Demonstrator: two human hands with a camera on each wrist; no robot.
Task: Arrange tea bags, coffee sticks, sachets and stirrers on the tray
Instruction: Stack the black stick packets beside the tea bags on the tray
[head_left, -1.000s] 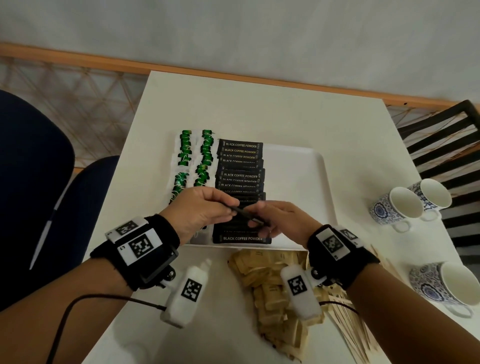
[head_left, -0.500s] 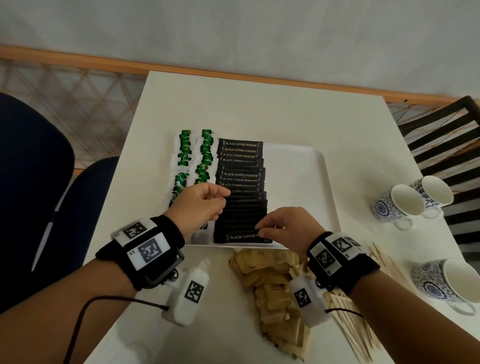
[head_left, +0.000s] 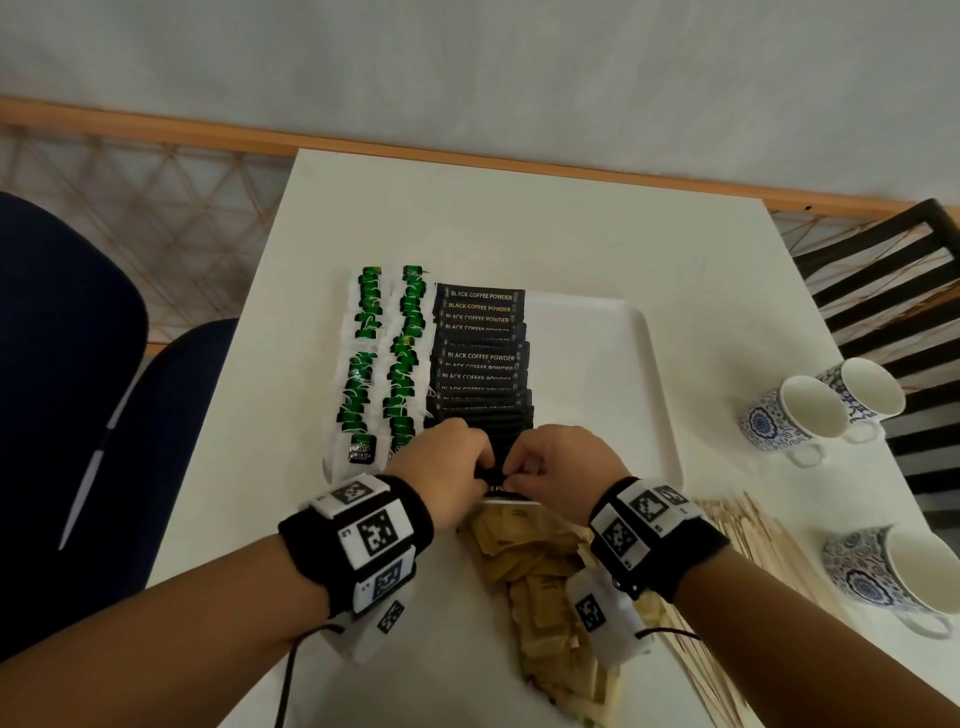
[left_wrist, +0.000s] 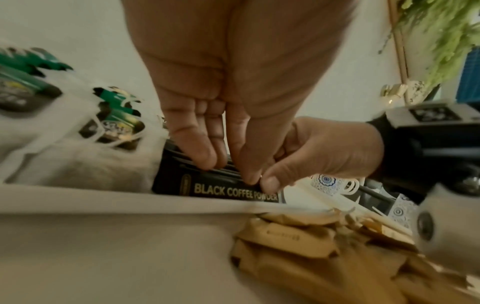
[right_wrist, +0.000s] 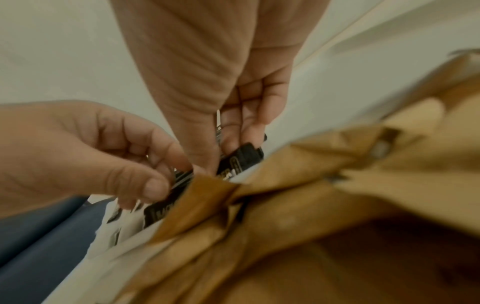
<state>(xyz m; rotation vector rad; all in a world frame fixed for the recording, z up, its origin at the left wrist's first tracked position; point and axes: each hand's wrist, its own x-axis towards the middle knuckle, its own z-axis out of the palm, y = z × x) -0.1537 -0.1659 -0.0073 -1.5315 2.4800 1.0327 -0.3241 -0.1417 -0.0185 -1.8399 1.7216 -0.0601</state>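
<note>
Both hands at the tray's (head_left: 644, 374) near edge: left hand (head_left: 447, 462) and right hand (head_left: 561, 462) pinching the nearest coffee stick (left_wrist: 233, 192) of the black row. Probably light, thin, slippery; best pinched at the ends.

Soft, even, dim light; head view sharp, both wrist views blurred and edge-warped.

Green-tagged tea bags (head_left: 387, 358) lie in two rows on the white tray (head_left: 623, 374), beside an overlapping column of black coffee sticks (head_left: 480, 358). Brown sachets (head_left: 540, 577) sit heaped on the table just off the tray's near edge, wooden stirrers (head_left: 748, 551) piled to their right
</note>
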